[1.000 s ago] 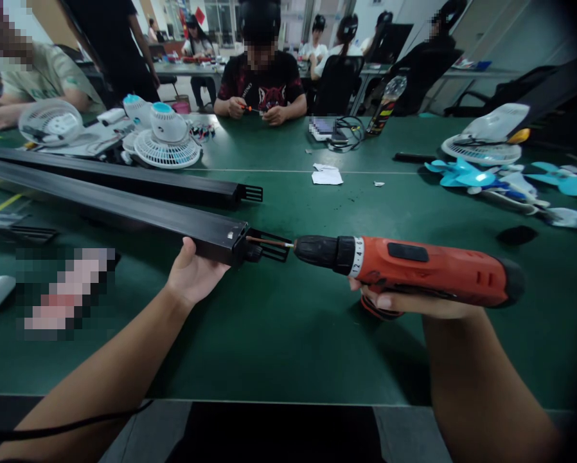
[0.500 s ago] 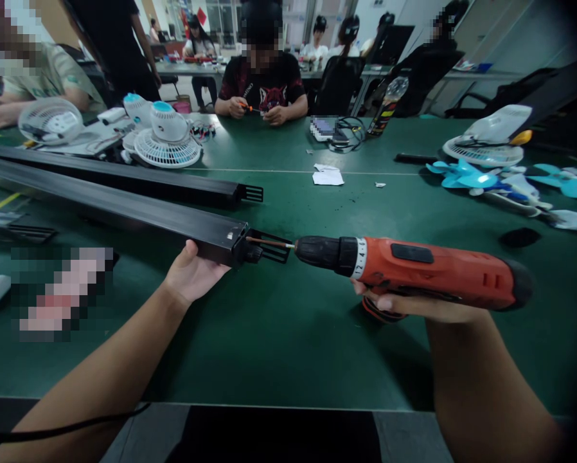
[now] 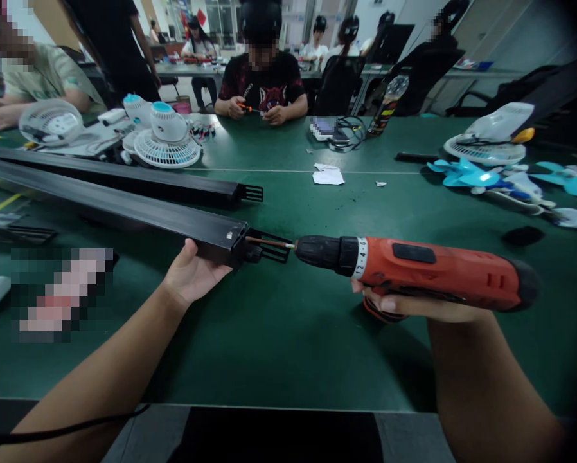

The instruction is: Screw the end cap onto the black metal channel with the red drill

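My left hand (image 3: 192,276) grips the near end of a long black rectangular bar (image 3: 173,215), thumb at its side and fingers underneath. A slotted black bracket (image 3: 276,249) and a small knob (image 3: 252,254) stick out from that end. My right hand (image 3: 414,305) is wrapped round the handle of a red and black cordless drill (image 3: 443,267), held level and pointing left. Its long thin bit (image 3: 269,242) reaches to the end face of the bar; the tip is hidden there. Behind lies a second black bar (image 3: 173,180) with a similar bracket.
White fan parts (image 3: 168,145) stand at the back left. Blue fan blades (image 3: 466,173) and a fan head (image 3: 491,138) lie at the right. Paper scraps (image 3: 328,173), a bottle (image 3: 389,106) and a pixelated flat object (image 3: 69,292) are on the green table (image 3: 308,360). A person sits opposite with a screwdriver.
The drill's rear end has shifted very slightly right. The left hand and the bar have hardly moved, and the bit stays at the bar's end.
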`<action>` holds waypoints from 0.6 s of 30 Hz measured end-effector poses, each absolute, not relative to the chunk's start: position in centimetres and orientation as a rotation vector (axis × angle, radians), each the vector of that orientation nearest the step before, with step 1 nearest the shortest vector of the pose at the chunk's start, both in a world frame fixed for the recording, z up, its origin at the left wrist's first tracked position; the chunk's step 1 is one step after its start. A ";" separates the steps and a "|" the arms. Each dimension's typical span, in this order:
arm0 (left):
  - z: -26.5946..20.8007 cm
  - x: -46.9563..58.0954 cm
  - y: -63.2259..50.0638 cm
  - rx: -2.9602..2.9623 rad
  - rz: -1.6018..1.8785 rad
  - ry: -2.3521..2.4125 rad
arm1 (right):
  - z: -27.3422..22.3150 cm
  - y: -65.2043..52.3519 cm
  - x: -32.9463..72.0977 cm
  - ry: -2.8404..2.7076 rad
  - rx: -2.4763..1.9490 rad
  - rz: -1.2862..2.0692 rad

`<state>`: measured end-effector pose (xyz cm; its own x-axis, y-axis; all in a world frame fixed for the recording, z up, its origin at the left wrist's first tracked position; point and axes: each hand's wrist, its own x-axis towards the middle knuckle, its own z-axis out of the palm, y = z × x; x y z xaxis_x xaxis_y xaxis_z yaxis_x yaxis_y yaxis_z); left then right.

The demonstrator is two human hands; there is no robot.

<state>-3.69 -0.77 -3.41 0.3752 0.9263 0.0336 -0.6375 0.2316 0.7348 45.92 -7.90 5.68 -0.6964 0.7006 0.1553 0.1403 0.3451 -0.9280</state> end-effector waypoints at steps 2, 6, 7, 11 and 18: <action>-3.5 -3.7 -0.8 0.751 1.132 0.467 | 5.9 -7.9 45.8 -2.060 -0.727 1.369; -3.6 -3.5 -0.8 0.760 1.158 0.477 | 5.9 -8.0 45.7 -2.064 -0.734 1.323; -3.6 -3.4 -0.8 0.760 1.161 0.476 | 5.9 -8.0 45.7 -2.066 -0.744 1.316; -3.3 -2.9 -0.8 0.757 1.171 0.468 | 5.9 -8.1 45.8 -2.094 -0.767 1.311; -2.9 -2.8 -1.1 0.778 1.145 0.433 | 5.8 -7.9 45.7 -2.088 -0.705 1.282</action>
